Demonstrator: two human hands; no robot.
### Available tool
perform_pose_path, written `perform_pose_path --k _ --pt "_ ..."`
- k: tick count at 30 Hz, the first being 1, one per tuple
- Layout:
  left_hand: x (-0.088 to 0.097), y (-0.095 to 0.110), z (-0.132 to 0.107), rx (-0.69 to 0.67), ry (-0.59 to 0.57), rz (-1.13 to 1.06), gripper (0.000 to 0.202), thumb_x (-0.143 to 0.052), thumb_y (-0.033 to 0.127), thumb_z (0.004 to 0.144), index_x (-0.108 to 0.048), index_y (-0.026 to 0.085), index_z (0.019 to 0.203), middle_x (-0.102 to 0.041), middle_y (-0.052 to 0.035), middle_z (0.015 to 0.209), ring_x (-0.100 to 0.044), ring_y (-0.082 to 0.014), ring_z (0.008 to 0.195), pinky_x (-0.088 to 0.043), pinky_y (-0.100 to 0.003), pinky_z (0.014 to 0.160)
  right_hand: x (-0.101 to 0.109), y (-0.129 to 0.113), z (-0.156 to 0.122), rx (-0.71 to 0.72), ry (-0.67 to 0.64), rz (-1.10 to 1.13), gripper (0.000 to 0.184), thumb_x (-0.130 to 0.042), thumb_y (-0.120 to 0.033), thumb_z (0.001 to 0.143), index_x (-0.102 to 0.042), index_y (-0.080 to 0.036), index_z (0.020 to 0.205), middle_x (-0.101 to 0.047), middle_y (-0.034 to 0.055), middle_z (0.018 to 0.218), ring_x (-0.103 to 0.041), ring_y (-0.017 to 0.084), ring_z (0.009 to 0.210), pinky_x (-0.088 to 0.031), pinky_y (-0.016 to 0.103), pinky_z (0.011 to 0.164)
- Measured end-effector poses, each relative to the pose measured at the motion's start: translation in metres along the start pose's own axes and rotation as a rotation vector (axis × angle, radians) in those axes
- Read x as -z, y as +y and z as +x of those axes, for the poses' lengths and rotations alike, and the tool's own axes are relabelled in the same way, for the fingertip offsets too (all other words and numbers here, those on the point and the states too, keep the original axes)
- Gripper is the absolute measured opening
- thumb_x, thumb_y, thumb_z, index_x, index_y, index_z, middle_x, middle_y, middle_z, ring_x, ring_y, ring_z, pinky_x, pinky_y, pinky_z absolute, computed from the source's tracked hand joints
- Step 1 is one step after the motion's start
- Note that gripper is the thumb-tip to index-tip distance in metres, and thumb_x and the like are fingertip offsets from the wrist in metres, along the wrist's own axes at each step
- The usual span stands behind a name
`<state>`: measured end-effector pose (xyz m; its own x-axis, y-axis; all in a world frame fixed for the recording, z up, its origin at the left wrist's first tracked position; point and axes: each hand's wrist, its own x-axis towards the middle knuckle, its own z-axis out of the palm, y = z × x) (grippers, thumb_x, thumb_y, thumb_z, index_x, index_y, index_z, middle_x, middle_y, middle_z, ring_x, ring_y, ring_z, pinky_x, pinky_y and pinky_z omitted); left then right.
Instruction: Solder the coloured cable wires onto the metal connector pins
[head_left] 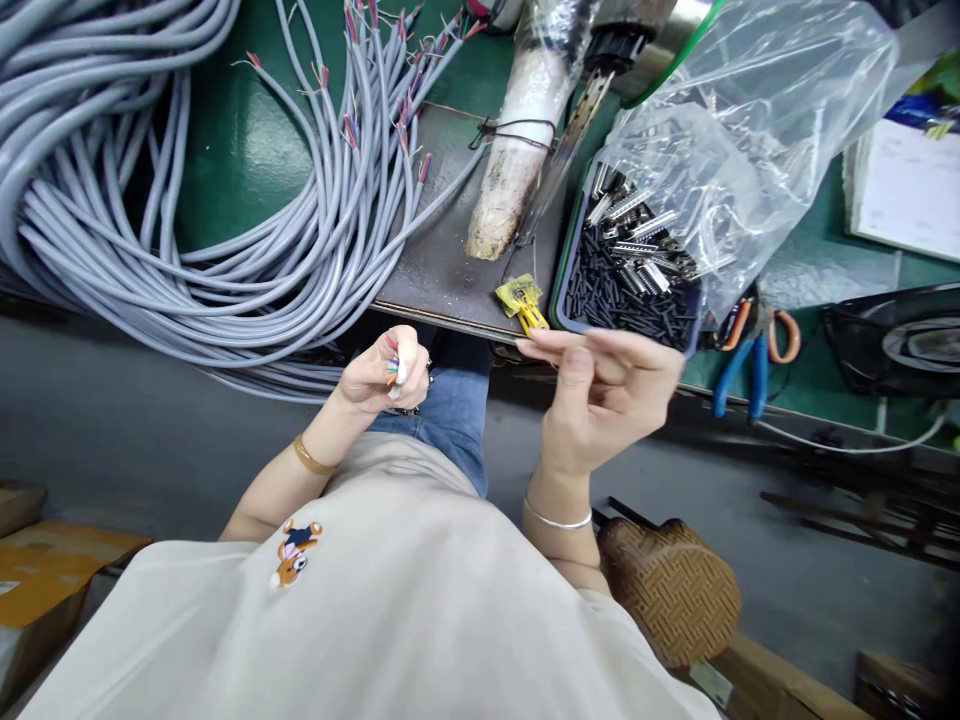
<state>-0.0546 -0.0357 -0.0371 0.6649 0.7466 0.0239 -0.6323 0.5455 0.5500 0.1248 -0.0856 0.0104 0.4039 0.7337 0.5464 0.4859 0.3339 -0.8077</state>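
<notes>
My left hand is closed in front of my lap. Between its fingers show the ends of thin coloured wires, with green and orange among them. The rest of what it holds is hidden by the fingers. Over the bench's front edge is my right hand, fingers stretched out and nothing visible in them. Its fingertips are beside a small yellow tool with a tape-like wrap; whether they touch it I cannot tell. Just beyond that hand stands a tray holding short black tubes and metal connectors.
Grey cables with stripped ends cover the bench's left side. A wrapped white roll points towards me. Clear plastic bag spreads over the tray. Pliers with blue and orange handles lie right. A woven stool stands below.
</notes>
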Motion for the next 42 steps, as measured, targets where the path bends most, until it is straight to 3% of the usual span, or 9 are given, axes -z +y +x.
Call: perform_pose_path --k 6,9,14,16,20,22,25,31,42 --pt "-0.001 0.000 -0.001 -0.004 -0.040 -0.004 0.055 -0.086 0.042 0.066 -0.038 0.019 0.050 -0.036 0.0061 0.035 -0.026 -0.0049 0.024 -0.026 -0.018 0.029 0.006 0.008 -0.004 0.039 -0.110 -0.072 0.007 -0.072 -0.025 0.092 -0.066 -0.023 0.094 -0.080 -0.0024 0.085 -0.080 0.017 0.077 -0.067 0.030 0.069" --pt "-0.002 0.001 -0.002 0.007 -0.018 0.019 0.047 -0.085 0.041 0.068 -0.046 0.019 0.055 -0.040 0.0061 0.039 -0.029 -0.0047 0.027 -0.027 -0.018 0.031 0.007 0.013 -0.008 0.036 -0.139 -0.070 0.007 -0.070 -0.021 0.093 -0.065 -0.026 0.096 -0.078 -0.0052 0.079 -0.075 0.014 0.061 -0.061 0.027 0.055" --pt "-0.018 0.008 0.000 0.100 0.118 0.312 0.033 -0.083 0.039 0.076 -0.060 0.016 0.072 -0.054 0.0023 0.054 -0.039 -0.0041 0.040 -0.027 -0.015 0.037 0.024 0.009 0.004 0.354 0.103 -0.193 0.003 -0.069 -0.030 0.093 -0.069 -0.029 0.096 -0.065 -0.0067 0.062 -0.057 0.012 0.043 -0.044 0.028 0.043" --pt "-0.032 0.014 0.001 0.073 0.153 0.488 0.027 -0.079 0.033 0.080 -0.062 0.014 0.074 -0.056 0.0017 0.057 -0.043 -0.0042 0.045 -0.030 -0.015 0.041 0.039 0.002 0.017 0.301 0.131 -0.231 0.011 -0.063 -0.034 0.096 -0.067 -0.029 0.105 -0.062 -0.0063 0.063 -0.053 0.011 0.042 -0.041 0.029 0.043" --pt "-0.070 0.033 0.002 -0.130 0.108 0.846 0.012 -0.071 0.015 0.081 -0.066 0.014 0.070 -0.058 0.0018 0.059 -0.041 -0.0038 0.048 -0.032 -0.017 0.045 0.072 -0.003 0.048 -0.037 -0.361 -0.505 0.017 -0.055 -0.035 0.100 -0.061 -0.026 0.113 -0.074 -0.0016 0.078 -0.066 0.014 0.055 -0.049 0.029 0.056" --pt "-0.084 0.041 0.003 -0.193 -0.012 0.910 0.009 -0.073 0.012 0.076 -0.070 0.015 0.069 -0.060 0.0013 0.058 -0.036 -0.0034 0.045 -0.028 -0.019 0.043 0.082 0.010 0.062 -0.058 -0.470 -0.712 0.014 -0.058 -0.038 0.098 -0.063 -0.025 0.098 -0.076 -0.0002 0.079 -0.074 0.018 0.071 -0.051 0.031 0.068" --pt "-0.086 0.043 0.007 -0.125 -0.063 0.800 0.007 -0.077 0.015 0.075 -0.073 0.016 0.069 -0.062 -0.0005 0.058 -0.041 -0.0054 0.045 -0.032 -0.022 0.045 0.084 0.045 0.077 0.008 -0.346 -0.901 0.016 -0.064 -0.036 0.092 -0.061 -0.024 0.082 -0.070 0.0005 0.070 -0.066 0.019 0.063 -0.049 0.033 0.069" --pt "-0.048 0.017 0.027 -0.034 0.418 0.211 0.018 -0.077 0.022 0.071 -0.060 0.017 0.068 -0.045 0.0078 0.049 -0.026 -0.0012 0.039 -0.015 -0.016 0.038 0.069 0.103 0.092 0.119 -0.272 -0.914 0.010 -0.059 -0.027 0.092 -0.064 -0.023 0.084 -0.070 0.0057 0.083 -0.063 0.023 0.082 -0.049 0.037 0.078" --pt "-0.046 0.006 0.027 -0.038 0.480 0.298 0.025 -0.077 0.025 0.069 -0.053 0.016 0.065 -0.042 0.0081 0.048 -0.028 -0.0011 0.041 -0.012 -0.016 0.040 0.063 0.109 0.109 0.083 -0.415 -0.842 0.010 -0.068 -0.023 0.086 -0.061 -0.024 0.079 -0.067 0.0041 0.083 -0.059 0.024 0.082 -0.045 0.038 0.079"
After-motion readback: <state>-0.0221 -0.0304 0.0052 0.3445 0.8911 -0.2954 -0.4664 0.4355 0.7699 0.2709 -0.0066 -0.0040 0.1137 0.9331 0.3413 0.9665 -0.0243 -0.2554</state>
